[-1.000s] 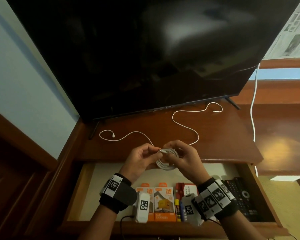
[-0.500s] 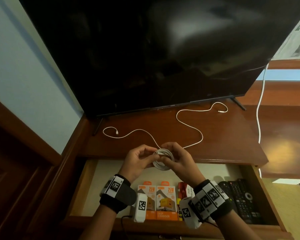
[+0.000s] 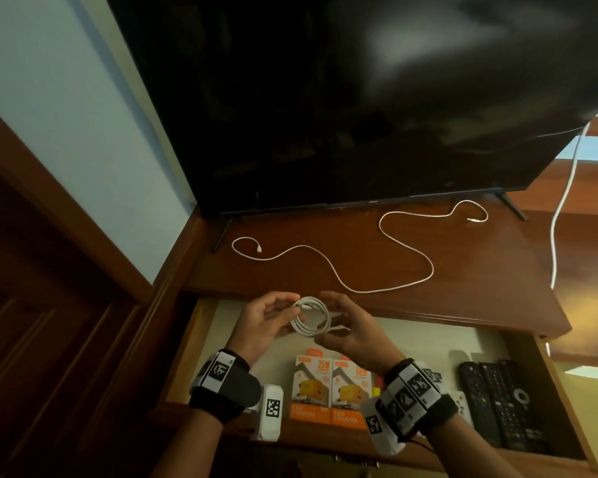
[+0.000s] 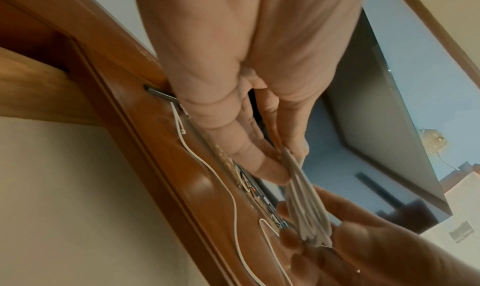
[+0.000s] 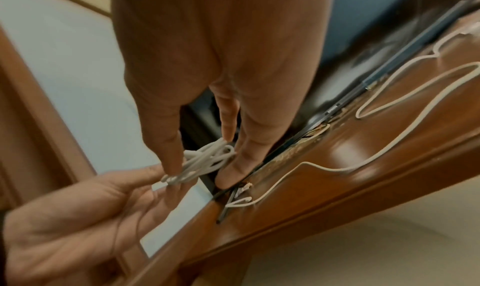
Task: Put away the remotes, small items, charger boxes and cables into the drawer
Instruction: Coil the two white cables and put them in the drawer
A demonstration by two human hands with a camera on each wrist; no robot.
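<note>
Coiled white cable (image 3: 310, 316) held betw both hands over open drawer (image 3: 201, 326) | L hand (image 3: 261, 326) fingers pinch coil | R hand (image 3: 351, 334) fingers grip coil | 2nd cable (image 3: 387, 260) loose on surface (image 3: 480, 270)

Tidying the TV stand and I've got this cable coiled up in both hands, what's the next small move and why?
Probably lower the coiled cable into the bare left part of the drawer beneath it. It is already wound and the left hand and right hand hold it over that spot; the charger boxes fill the middle.
</note>
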